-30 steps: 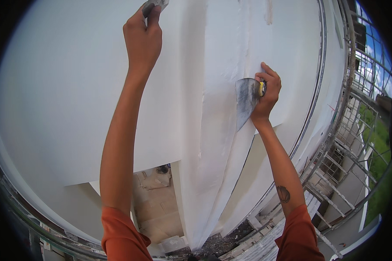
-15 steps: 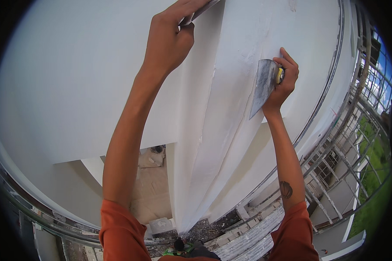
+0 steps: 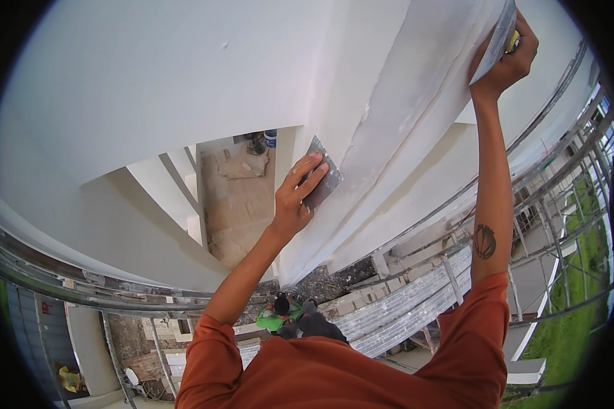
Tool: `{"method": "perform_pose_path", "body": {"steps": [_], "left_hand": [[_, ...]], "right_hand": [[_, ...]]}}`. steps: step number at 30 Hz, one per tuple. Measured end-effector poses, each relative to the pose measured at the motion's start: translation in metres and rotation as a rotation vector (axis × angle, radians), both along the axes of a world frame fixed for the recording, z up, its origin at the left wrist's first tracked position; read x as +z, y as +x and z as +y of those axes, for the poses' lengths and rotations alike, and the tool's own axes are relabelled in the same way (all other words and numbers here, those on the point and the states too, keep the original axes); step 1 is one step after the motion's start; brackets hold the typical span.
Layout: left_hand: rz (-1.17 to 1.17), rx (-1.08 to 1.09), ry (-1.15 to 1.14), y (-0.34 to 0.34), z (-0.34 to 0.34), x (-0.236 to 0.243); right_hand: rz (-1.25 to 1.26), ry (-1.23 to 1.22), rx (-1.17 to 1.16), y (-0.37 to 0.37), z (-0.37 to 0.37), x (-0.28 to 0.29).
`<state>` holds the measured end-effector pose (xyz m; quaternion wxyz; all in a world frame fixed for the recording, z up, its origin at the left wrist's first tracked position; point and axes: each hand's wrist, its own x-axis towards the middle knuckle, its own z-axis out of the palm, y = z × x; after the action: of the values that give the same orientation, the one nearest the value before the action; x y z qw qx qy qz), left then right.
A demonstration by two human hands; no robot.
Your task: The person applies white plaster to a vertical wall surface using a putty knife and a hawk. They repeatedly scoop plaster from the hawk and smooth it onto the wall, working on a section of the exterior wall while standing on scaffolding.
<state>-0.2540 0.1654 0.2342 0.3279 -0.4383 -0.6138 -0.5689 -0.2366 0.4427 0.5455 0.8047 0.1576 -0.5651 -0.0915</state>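
A white pillar-like strip [image 3: 406, 88] with ragged coating edges runs down the wall. My left hand [image 3: 299, 194] holds a flat rectangular metal scraper plate [image 3: 326, 181], grey with white specks, fingers over its face, against the strip's left side. Higher up on the right, my right hand [image 3: 515, 65] grips a putty knife [image 3: 496, 42] with a broad grey blade and some yellow at its handle. The blade stands up beside the strip's right edge; whether it touches the surface I cannot tell.
Scaffold tubes [image 3: 559, 225] curve round on the right, and rails [image 3: 109, 286] pass below left. Far beneath are corrugated sheets [image 3: 409, 300], a person in green [image 3: 278, 315] and grass [image 3: 566, 300]. A wall opening shows a floor [image 3: 235, 204] with a sack and a bucket [image 3: 270, 138].
My left hand has come down from the top with its plate to the strip's left edge. My right hand with the putty knife has gone up and right. The view has tilted lower.
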Motion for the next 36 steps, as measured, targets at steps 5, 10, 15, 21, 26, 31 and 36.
{"method": "perform_pose_path", "body": {"steps": [5,10,15,21,26,31,36], "left_hand": [[-0.065,0.009,-0.089,0.014,-0.011,-0.073],[-0.467,-0.001,-0.028,0.054,-0.020,-0.126],[-1.075,0.135,0.119,0.115,-0.078,-0.180],[-1.315,0.144,0.423,0.178,-0.106,-0.123],[-1.033,0.014,0.540,0.203,-0.111,-0.089],[-0.551,0.012,0.431,0.217,-0.097,-0.067],[-0.201,-0.001,-0.126,0.201,-0.108,-0.028]], "right_hand": [[0.012,0.015,0.031,-0.003,-0.012,0.001],[-0.016,0.091,-0.108,0.010,-0.010,0.004],[-0.493,-0.232,0.307,0.100,-0.021,-0.062],[-1.508,-0.705,0.358,0.255,-0.118,-0.274],[-1.953,-1.689,1.622,0.278,-0.175,-0.367],[-2.112,-1.548,2.005,0.266,-0.191,-0.397],[-2.159,-1.191,2.100,0.255,-0.177,-0.375]]}}
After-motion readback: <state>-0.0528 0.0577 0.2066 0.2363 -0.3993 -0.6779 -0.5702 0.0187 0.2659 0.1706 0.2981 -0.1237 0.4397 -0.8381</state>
